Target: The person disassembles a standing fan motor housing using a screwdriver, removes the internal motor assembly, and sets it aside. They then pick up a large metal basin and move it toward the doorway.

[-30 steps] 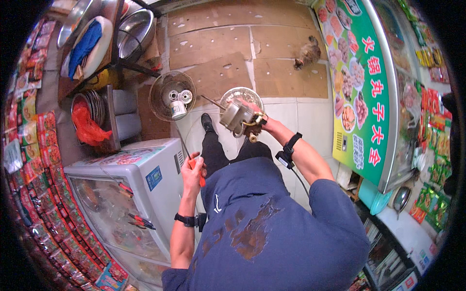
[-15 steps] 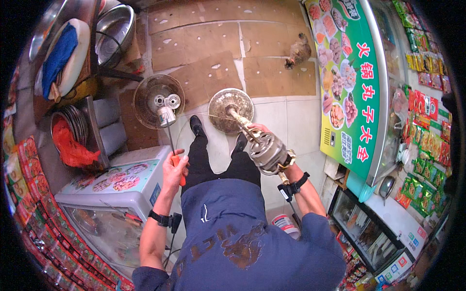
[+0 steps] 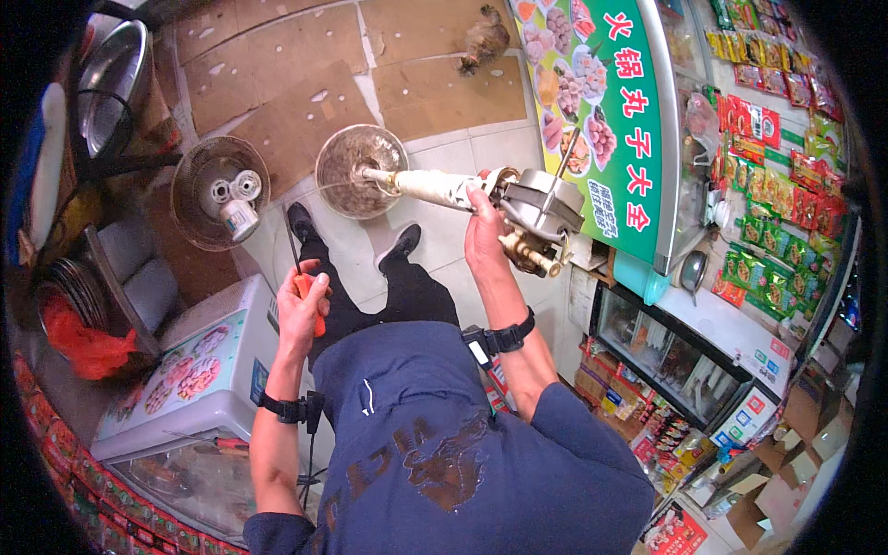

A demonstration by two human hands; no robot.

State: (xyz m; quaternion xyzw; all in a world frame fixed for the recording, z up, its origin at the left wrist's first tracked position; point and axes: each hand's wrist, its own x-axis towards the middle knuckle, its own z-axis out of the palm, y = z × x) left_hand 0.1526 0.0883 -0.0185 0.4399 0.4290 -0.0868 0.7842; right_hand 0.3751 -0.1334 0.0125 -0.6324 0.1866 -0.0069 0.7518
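My left hand (image 3: 301,313) is closed around the orange handle of a screwdriver (image 3: 302,279), its long shaft pointing up and away from me. My right hand (image 3: 485,239) grips the upper end of a worn, off-white fan stand (image 3: 435,188), just below its bare fan motor (image 3: 553,203). A thin metal spindle sticks out of the motor, with no blades or guard on it. The stand leans toward the right, and its round, dirty base (image 3: 338,166) rests on the floor beyond my feet. The screwdriver tip is apart from the fan.
Left of the base, a round wire fan guard (image 3: 185,205) holds white cylindrical parts (image 3: 240,218). A cat (image 3: 485,39) is on the flattened cardboard (image 3: 277,102) ahead. A green-sided display freezer (image 3: 638,166) stands at the right, a white chest freezer (image 3: 199,361) at the left.
The motor end has swung rightward and away from my body, with my right hand still on the stand. My left hand keeps the screwdriver. The view has shifted to the right.
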